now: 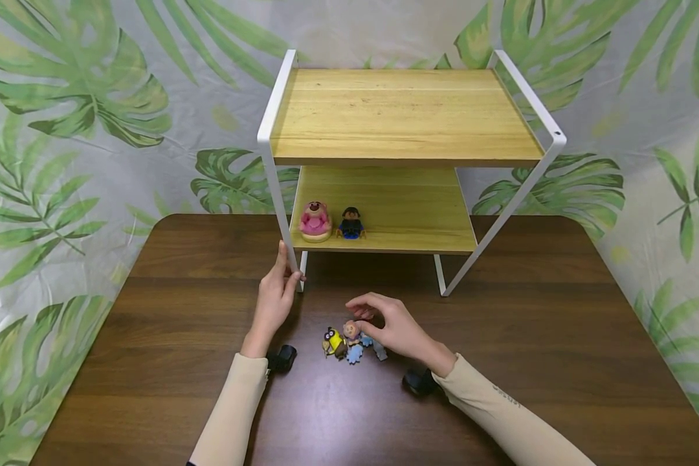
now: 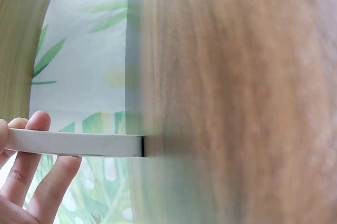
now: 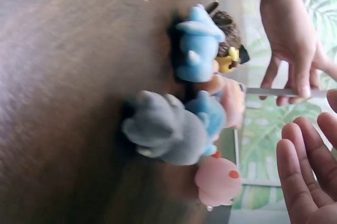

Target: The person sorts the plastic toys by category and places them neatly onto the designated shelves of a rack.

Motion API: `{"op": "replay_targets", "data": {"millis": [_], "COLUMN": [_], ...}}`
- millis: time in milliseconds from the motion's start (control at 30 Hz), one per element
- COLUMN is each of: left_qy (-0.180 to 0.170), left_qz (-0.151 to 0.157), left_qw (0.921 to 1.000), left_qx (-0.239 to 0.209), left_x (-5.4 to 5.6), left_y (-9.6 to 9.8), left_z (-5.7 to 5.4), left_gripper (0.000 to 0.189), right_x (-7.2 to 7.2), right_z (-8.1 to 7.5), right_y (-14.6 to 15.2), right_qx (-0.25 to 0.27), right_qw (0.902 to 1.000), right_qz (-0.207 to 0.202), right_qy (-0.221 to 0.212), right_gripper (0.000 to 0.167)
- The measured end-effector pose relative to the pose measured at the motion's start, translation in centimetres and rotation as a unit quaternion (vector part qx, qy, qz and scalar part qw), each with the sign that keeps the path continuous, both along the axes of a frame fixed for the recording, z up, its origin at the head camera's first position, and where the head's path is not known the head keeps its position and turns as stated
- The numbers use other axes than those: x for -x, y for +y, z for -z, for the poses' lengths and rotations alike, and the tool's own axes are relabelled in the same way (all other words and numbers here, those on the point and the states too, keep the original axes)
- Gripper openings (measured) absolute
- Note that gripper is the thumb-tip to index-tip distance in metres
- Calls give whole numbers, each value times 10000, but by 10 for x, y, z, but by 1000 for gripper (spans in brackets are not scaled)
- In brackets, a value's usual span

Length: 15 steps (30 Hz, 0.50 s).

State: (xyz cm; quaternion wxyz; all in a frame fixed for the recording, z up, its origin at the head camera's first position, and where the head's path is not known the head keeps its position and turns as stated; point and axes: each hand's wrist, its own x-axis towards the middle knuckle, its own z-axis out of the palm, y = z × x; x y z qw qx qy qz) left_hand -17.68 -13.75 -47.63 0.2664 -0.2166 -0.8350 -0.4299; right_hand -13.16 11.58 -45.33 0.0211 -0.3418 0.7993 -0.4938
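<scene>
My left hand [image 1: 276, 298] holds the front left leg [image 2: 76, 144] of a two-tier shelf, thumb and fingers on either side of the white bar. Over a cluster of small toy figures on the table hovers my right hand [image 1: 399, 327], fingers loosely bent, nothing between them. The cluster holds a yellow figure [image 1: 334, 341], light blue figures [image 3: 199, 45], a grey figure [image 3: 166, 129] and a pink figure [image 3: 218, 181] with red spots. In the head view, my right hand partly covers the cluster.
On the shelf's lower board [image 1: 410, 223] sit a pink bear [image 1: 315, 222] and a dark-haired figure [image 1: 351, 224] in blue. The upper board [image 1: 404, 116] spans above them between white side frames. Brown wooden table [image 1: 151, 362]; leaf-patterned cloth [image 1: 93, 90] behind.
</scene>
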Motion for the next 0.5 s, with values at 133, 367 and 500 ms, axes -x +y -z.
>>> {"op": "replay_targets", "data": {"millis": [133, 367, 500], "left_qy": [-1, 23, 29], "left_qz": [6, 9, 3], "left_qw": [10000, 10000, 10000], "left_qx": [-12, -20, -2], "left_x": [0, 0, 0], "left_y": [0, 0, 0], "left_z": [0, 1, 1], "left_gripper": [101, 101, 102], "right_x": [-1, -4, -6], "right_z": [6, 14, 16], "right_y": [0, -2, -2], "right_qx": [-230, -672, -822], "right_qw": [9997, 9977, 9964], "right_qz": [-71, 29, 80], "right_qy": [32, 85, 169], "right_gripper": [28, 28, 29]}}
